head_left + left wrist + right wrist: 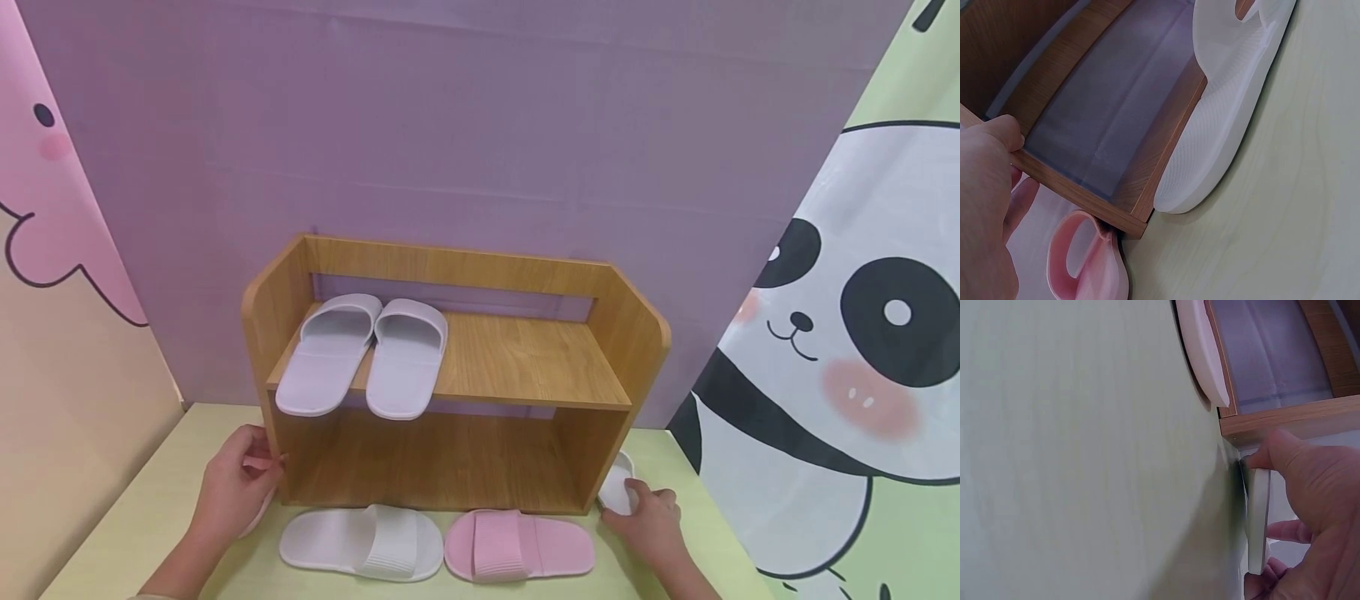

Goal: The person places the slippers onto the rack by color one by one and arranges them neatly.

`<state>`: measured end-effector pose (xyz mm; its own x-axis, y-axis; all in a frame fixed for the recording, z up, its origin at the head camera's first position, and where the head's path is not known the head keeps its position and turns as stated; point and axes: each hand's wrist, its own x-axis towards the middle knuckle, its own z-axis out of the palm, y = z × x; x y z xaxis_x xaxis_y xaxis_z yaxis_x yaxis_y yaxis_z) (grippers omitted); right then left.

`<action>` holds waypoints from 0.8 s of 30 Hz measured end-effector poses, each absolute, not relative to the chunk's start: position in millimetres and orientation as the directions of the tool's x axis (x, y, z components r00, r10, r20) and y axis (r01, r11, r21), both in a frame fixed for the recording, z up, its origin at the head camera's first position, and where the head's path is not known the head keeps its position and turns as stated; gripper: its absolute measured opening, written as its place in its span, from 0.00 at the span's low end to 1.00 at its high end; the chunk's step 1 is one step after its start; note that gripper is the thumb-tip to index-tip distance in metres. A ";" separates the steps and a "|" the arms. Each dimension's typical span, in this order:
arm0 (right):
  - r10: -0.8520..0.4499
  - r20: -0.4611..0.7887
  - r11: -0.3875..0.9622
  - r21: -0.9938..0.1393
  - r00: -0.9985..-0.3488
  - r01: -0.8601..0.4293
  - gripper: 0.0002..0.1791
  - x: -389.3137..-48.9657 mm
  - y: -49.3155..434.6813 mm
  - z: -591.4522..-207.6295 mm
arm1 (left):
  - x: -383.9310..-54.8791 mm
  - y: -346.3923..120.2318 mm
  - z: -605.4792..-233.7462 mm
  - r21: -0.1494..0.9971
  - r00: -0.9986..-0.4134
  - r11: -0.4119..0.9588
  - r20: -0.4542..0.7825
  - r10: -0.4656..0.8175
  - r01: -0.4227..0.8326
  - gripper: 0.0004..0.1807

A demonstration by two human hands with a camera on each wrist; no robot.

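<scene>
A small wooden shoe rack (450,458) stands on the table, a pair of pale slippers (405,358) on its upper shelf. At the rack's left side, my left hand (236,483) pinches the edge of the side panel (1066,187) between thumb and fingers. A pink slipper (1097,269) lies just outside that panel, largely hidden by the hand in the head view. Beyond the right panel, my right hand (651,521) grips one end of a white slipper (1259,519). Its thumb and fingers lie on opposite edges of the sole.
In front of the rack, a white slipper (330,537) and a pink slipper (555,546) lie sideways, end to end. A purple cloth (480,125) hangs behind. Cartoon-printed panels flank both sides, with a panda (885,333) on the right.
</scene>
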<state>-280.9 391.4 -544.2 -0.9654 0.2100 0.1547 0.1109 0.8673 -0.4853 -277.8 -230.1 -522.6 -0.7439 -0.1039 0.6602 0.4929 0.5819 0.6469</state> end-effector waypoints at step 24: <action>0.283 0.324 0.837 -0.543 -0.903 0.068 0.44 -274.3 394.8 -528.4 | -279.4 -232.4 -523.2 0.641 -0.763 0.613 0.640 -0.095 0.462 0.20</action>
